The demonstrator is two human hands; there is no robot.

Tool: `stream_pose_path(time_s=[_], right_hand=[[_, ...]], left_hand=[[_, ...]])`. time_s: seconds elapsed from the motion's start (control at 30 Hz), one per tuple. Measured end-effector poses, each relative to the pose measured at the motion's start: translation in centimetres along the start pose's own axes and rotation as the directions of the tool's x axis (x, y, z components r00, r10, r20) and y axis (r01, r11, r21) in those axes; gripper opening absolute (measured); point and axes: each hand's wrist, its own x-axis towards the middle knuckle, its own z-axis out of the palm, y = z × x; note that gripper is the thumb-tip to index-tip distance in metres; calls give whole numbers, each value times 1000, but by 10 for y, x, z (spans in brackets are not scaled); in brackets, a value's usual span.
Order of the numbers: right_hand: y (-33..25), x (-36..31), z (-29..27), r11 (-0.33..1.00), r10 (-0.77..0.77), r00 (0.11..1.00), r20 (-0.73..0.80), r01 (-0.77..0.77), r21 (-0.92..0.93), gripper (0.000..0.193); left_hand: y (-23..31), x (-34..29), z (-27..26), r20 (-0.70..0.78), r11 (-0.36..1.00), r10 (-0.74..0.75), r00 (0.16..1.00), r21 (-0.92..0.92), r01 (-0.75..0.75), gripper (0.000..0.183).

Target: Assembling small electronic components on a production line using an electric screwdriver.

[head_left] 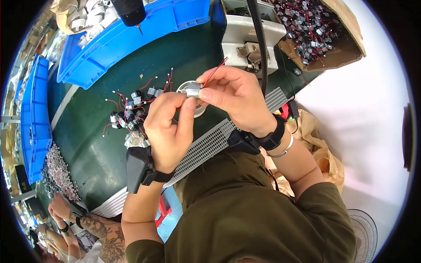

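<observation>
A small silvery motor (193,90) with red and dark wires is up between my hands. Thumb and forefinger of my right hand (239,94) grip its right end, where the wires rise. My left hand (171,120) pinches at its left end and underside, its fingertips partly hiding it. Behind and below the motor shows a white round ring (199,111), mostly covered by my fingers. On the green table (94,151), left of my hands, lies a loose pile of similar wired motors (131,109).
Blue bins (131,39) line the far and left sides. A tool with a thin bit (129,12) hangs above. Beyond my right hand stand a pale machine (252,39) and a carton of motors (340,59). Another person's tattooed arm (98,225) works near small parts (59,171).
</observation>
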Motion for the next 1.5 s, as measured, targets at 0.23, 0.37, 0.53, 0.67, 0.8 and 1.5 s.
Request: stream_pose_path(time_s=[0.23, 0.37, 0.53, 0.67, 0.8, 1.5], right_hand=[[-18, 12, 2, 818, -103, 990, 94, 138, -559, 20], [-21, 22, 2, 397, -84, 948, 306, 314, -863, 20], [-12, 29, 6, 295, -65, 909, 412, 412, -862, 19], [0, 28, 1, 274, -124, 913, 390, 409, -870, 17], [0, 27, -1, 71, -191, 870, 455, 474, -878, 20], [-128, 112, 79, 856, -498, 802, 329, 515, 42, 28]], left_hand=[[-47, 14, -29, -121, 933, -302, 946, -240, 267, 14], [-42, 5, -23, -47, 942, -280, 959, -209, 264, 13], [-42, 1, -29, -32, 940, -226, 974, -271, 210, 11], [-48, 3, -35, -94, 918, -225, 970, -354, 179, 11], [-43, 8, -47, -170, 912, -244, 955, -375, 167, 12], [-23, 10, -35, -137, 988, -27, 990, -152, 6, 12]])
